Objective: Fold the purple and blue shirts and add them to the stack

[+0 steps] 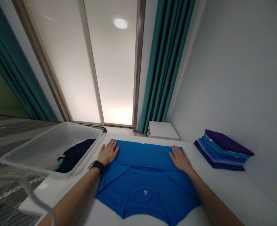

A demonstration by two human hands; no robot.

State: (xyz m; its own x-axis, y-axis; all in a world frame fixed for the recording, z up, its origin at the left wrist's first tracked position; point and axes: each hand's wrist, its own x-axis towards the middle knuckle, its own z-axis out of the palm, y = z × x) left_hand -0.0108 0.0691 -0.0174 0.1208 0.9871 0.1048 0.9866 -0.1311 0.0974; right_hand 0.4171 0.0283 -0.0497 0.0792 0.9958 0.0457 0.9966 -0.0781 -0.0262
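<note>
A bright blue shirt (145, 179) lies spread on the white table (232, 188), its far part folded over toward me and its collar nearest me. My left hand (108, 153) rests flat on the fold's left end, fingers stretched out, with a dark watch on that wrist. My right hand (180, 158) lies flat on the fold's right end, fingers likewise extended. Neither hand grips the cloth.
A clear plastic tub (46, 147) with dark clothing (74, 155) inside stands at the left. A stack of folded blue and purple garments (223, 150) sits at the right by the wall. A small white cabinet (163, 130) and teal curtains (164, 62) are beyond the table.
</note>
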